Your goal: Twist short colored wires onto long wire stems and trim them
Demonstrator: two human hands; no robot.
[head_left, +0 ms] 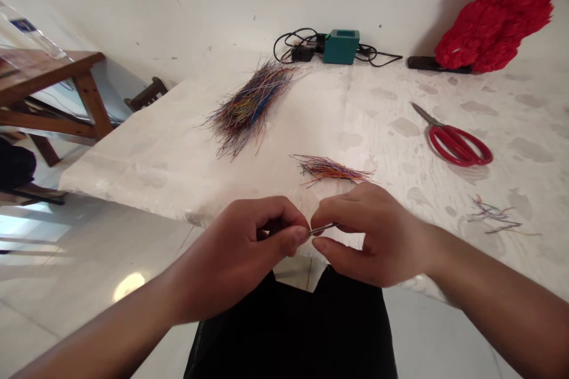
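Observation:
My left hand [267,243] is closed in a pinch on one end of a short, thin wire-like piece [323,228], dark with a slight shine. The piece points right, into the gap between the thumb and forefinger of my right hand [355,231]. Those fingertips are apart, and whether the far end touches a finger is hard to see. Just beyond my hands lies a small bundle of thin coloured wires [331,170], mostly orange and purple. Farther back on the left is a larger bundle of multicoloured wires [255,100].
Red-handled scissors [460,143] lie on the white covered table [178,148] at right, with several wire scraps [493,214] nearer me. By the wall stand a green box [341,47] with black cables and a red ruffled object [498,18]. A wooden table [89,95] stands left.

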